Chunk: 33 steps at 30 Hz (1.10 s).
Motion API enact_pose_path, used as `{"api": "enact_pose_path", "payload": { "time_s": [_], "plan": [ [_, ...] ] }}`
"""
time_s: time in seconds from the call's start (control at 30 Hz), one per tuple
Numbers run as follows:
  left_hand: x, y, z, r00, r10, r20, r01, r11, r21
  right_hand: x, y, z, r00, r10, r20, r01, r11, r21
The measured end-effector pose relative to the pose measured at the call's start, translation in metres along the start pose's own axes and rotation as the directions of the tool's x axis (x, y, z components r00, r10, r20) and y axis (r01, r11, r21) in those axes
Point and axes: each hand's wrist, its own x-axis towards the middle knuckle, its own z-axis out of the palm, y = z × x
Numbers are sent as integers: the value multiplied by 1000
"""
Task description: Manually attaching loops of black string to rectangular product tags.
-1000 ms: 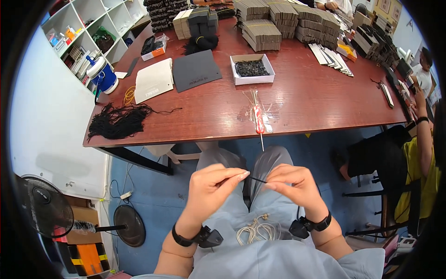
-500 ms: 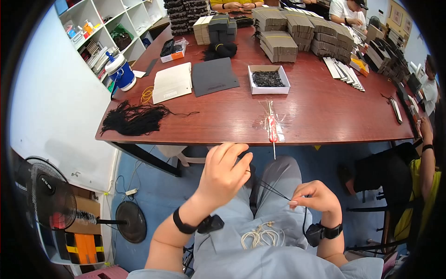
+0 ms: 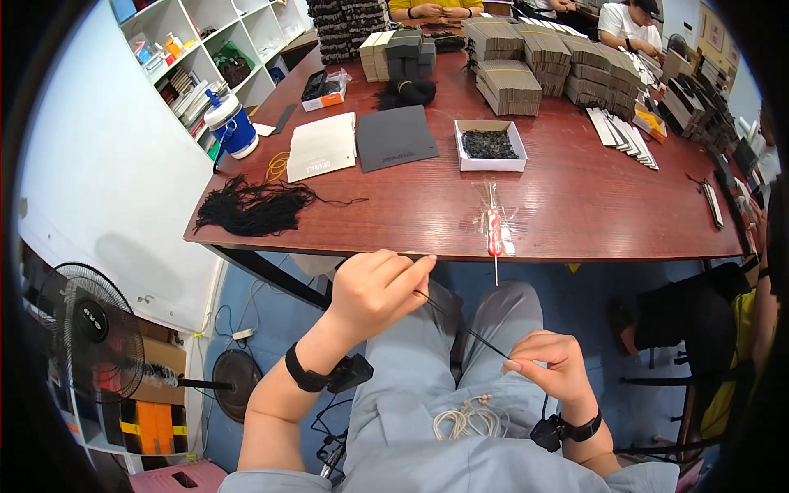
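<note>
A thin black cord [image 3: 486, 343] is stretched above my lap between my two hands. My left hand [image 3: 380, 287], higher and nearer the table, is closed with thumb and fingers pinched on one end. Lower down, my right hand [image 3: 552, 364] pinches the other end, and a tail of cord hangs below it. Between us and the table top, a red-handled tool [image 3: 494, 234] with a thin metal shaft is taped down, its shaft sticking out past the front edge. A loose coil of cream cord [image 3: 462, 422] lies on my lap.
The dark red table [image 3: 394, 218] holds a bundle of black cords [image 3: 251, 205], a cream sheet [image 3: 322, 148], a dark grey sheet [image 3: 398, 140] and a white box [image 3: 491, 164] of small black pieces. Stacked grey card bundles [image 3: 508, 86] stand behind. A fan [image 3: 90, 329] is at left; people sit around.
My left hand has closed its fingers and shifted slightly left, and the cord strands now run closer together. The table has slid rightward in view as my head turned.
</note>
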Motion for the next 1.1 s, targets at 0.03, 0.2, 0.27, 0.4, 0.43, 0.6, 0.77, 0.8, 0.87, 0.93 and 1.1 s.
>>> {"api": "enact_pose_path", "payload": {
  "time_s": [0.03,0.2,0.27,0.4,0.43,0.6,0.77,0.8,0.87,0.93,1.1],
  "plan": [
    [3,2,-2,1000,1,-1,-1,1000,5,1,0,0,999,-27,-19,27,1000,1],
    [14,23,-6,941,282,185,-266,958,-107,8,13,1,962,211,172,-153,942,-300],
    [17,31,-3,879,409,244,-402,912,-79,13,14,5,941,299,158,-152,791,-592],
    [21,43,6,836,447,319,-434,893,-117,37,5,14,997,-49,51,65,913,-402],
    [21,44,8,835,448,318,-435,893,-115,42,0,19,991,-113,70,122,982,-143],
    [25,29,13,896,338,289,-198,884,-423,31,13,40,975,190,112,-218,759,613],
    [33,-27,8,904,123,409,118,849,-515,22,16,30,952,298,70,-294,826,482],
    [38,-49,7,897,12,441,95,971,-219,20,14,27,946,314,81,-313,818,482],
    [38,-96,6,894,-225,388,162,968,190,15,13,26,949,301,97,-309,818,485],
    [25,-151,7,863,-339,374,113,853,510,11,13,26,940,321,113,-334,804,492],
    [5,-188,22,739,-471,482,30,738,674,4,20,23,932,345,109,-348,776,527]
  ]
}}
